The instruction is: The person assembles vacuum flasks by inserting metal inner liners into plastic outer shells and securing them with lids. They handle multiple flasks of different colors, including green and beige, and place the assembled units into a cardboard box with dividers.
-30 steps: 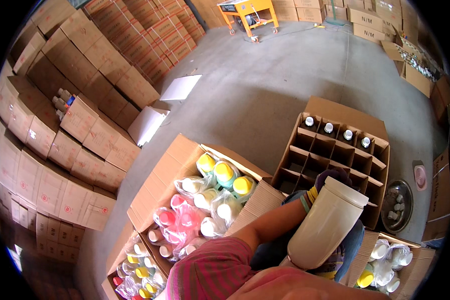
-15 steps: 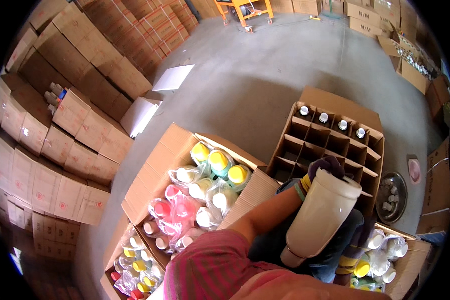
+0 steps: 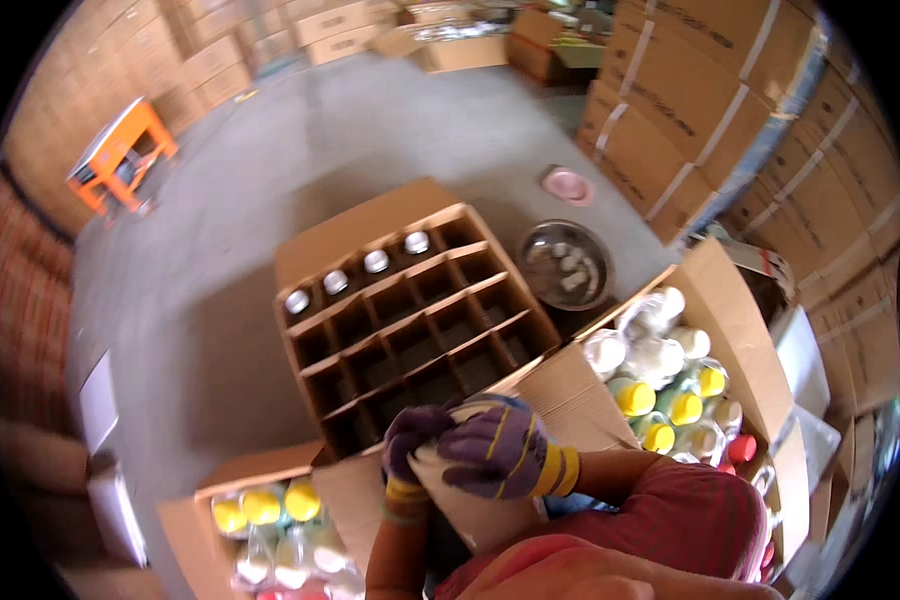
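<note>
Both my hands wear purple gloves with yellow bands. My left hand (image 3: pixel 412 447) is closed around the side of a large off-white cylindrical container (image 3: pixel 467 497) in front of my body. My right hand (image 3: pixel 502 452) lies bent over the same container near its upper end, fingers curled together. The gloves hide much of that end, and whether something small is in the right fingers does not show. Just beyond the hands stands an open divided carton (image 3: pixel 422 325). Several bottles with silvery-white caps (image 3: pixel 375 262) fill part of its far row.
An open carton (image 3: pixel 725 300) of bagged bottles with yellow, white and red caps is at right; another carton (image 3: pixel 185 525) is at lower left. A metal bowl (image 3: pixel 535 295) with small pale pieces and a pink dish (image 3: pixel 568 185) lie on the floor. Strapped cartons (image 3: pixel 690 120) are stacked at right.
My view has turned to the right. The right hand has come from the right-hand bottle carton onto the off-white container, which my left hand held before and still holds.
</note>
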Available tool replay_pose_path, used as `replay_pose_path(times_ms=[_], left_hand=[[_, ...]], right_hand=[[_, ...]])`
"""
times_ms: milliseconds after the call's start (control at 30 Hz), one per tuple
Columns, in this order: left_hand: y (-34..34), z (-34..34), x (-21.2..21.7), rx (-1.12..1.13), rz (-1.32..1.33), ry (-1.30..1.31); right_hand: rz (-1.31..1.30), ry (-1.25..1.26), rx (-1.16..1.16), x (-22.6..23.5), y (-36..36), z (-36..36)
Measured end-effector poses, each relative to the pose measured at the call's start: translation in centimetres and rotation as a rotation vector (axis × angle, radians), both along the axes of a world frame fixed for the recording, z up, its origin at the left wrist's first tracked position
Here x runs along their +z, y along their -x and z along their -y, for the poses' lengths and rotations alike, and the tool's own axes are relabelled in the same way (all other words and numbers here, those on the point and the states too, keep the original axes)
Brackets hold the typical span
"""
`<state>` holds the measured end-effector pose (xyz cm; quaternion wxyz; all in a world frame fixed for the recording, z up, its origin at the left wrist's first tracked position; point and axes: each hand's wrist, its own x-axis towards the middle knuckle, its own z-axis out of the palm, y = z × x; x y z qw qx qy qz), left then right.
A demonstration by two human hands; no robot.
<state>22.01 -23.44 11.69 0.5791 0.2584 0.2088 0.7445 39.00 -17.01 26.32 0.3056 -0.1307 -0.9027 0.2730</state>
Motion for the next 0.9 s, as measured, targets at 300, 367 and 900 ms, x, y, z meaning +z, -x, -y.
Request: replay_pose_path(times_ms=[300, 367, 900], left_hand=[[-2.4, 0.8, 2.4, 0.176, -0.417, -0.043], [-0.8, 3.6, 2.8, 0.021, -0.676, 0.022], [-2.3, 4.4, 4.6, 0.367, -0.769, 0.015]], right_hand=[[-0.038, 0.426, 0.288, -5.3, -4.3, -4.6], [0.033, 0.264, 0.225, -12.2, -7.0, -8.0], [-0.181, 0.429, 0.085, -8.0, -6.7, -2.5]])
